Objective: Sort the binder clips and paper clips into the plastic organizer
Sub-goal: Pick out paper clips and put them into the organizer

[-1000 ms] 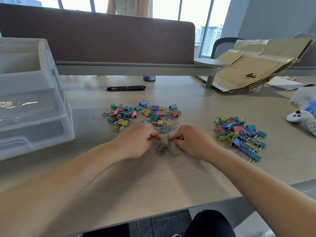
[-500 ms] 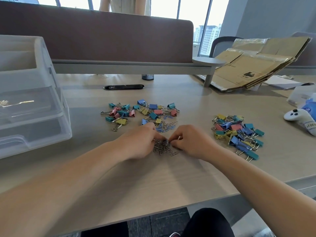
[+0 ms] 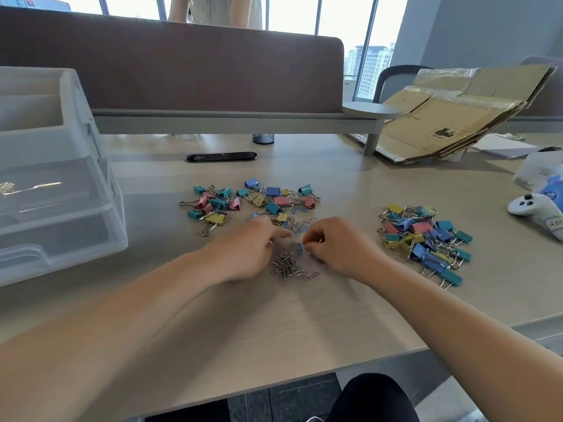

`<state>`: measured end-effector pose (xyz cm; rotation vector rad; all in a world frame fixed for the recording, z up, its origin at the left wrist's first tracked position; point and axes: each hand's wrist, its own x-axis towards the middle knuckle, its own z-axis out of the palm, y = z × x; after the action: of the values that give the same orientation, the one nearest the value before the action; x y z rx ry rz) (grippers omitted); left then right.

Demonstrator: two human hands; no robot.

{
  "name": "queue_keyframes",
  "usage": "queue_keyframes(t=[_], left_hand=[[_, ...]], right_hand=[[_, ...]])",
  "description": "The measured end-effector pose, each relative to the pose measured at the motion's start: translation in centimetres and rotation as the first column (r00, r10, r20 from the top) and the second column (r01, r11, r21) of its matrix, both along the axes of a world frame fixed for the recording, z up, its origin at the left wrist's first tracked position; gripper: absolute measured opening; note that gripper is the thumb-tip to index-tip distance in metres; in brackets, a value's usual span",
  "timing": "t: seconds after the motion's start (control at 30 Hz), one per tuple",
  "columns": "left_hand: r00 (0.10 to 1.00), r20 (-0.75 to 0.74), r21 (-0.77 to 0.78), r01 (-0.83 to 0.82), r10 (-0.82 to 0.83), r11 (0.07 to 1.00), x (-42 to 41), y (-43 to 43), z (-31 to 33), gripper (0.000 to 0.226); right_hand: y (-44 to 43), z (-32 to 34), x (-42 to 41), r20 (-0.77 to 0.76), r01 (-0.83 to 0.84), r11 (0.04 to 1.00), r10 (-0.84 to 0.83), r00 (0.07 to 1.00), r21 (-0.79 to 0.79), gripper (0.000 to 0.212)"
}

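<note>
2 bare hands meet over the middle of the pale wooden bench [image 3: 304, 315]. The left hand [image 3: 246, 249] lies knuckles up with its fingers curled toward the centre. Its tips are smeared by blur, so I cannot tell whether its grip is closed on a clip or on nothing. The right hand [image 3: 338, 248] faces it, fingers curled as well, its fingertips [image 3: 308, 247] just beside 1 blue paper clip [image 3: 299, 248] that lies between the 2 hands. Whether that grip pinches the clip or only touches it cannot be told either.

Just nearer than the blue one, a small heap of silver paper clips [image 3: 289, 266] rests on the bench, its left edge against the left hand. Beyond the knuckles a few loose paper clips [image 3: 300, 225] — blue and silver mixed — lie at the near edge of a spread of binder clips [image 3: 259, 201] in blue, teal, pink and yellow. A second pile of binder clips [image 3: 426, 239], in the same colours, sits well apart to the right.

The clear plastic organizer [image 3: 61, 190] stands at the left of the bench, well apart from every pile, its tiers stacked 1 above another.

On the far side lie a black oval cable port [image 3: 221, 156] and a lean of flattened cardboard [image 3: 457, 114]. A white controller [image 3: 533, 208] sits at the right edge.
</note>
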<state>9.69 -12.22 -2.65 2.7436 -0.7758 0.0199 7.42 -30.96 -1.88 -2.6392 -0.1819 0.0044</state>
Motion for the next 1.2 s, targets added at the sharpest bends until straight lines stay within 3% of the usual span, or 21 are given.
queue_keyframes(t=[0.27,0.4,0.57,0.73,1.2], left_hand=[[0.993,0.101,-0.036,-0.051,0.055,0.998,2.2,0.2,0.0,0.022],[0.989,0.148,-0.004,-0.016,0.016,1.000,2.7,-0.4,0.1,0.028],[0.984,0.179,0.034,0.009,-0.015,0.999,3.0,-1.6,0.2,0.016],[0.990,0.144,-0.014,-0.005,0.007,1.000,3.3,-2.1,0.2,0.008],[0.998,-0.034,-0.156,-0.050,0.045,0.987,2.7,0.3,0.8,0.007]], right_hand=[[1.4,-0.5,2.7,0.049,-0.008,0.995,0.013,0.999,-0.101,0.015],[0.8,-0.3,2.9,0.006,-0.037,0.990,0.038,0.999,-0.139,0.018],[-0.4,0.0,3.3,-0.011,-0.016,0.989,0.015,1.000,-0.148,0.024],[-0.2,0.1,4.0,0.061,-0.012,0.992,0.020,0.998,-0.124,0.011],[0.8,-0.3,3.8,0.102,-0.045,0.998,0.050,0.994,-0.045,0.014]])
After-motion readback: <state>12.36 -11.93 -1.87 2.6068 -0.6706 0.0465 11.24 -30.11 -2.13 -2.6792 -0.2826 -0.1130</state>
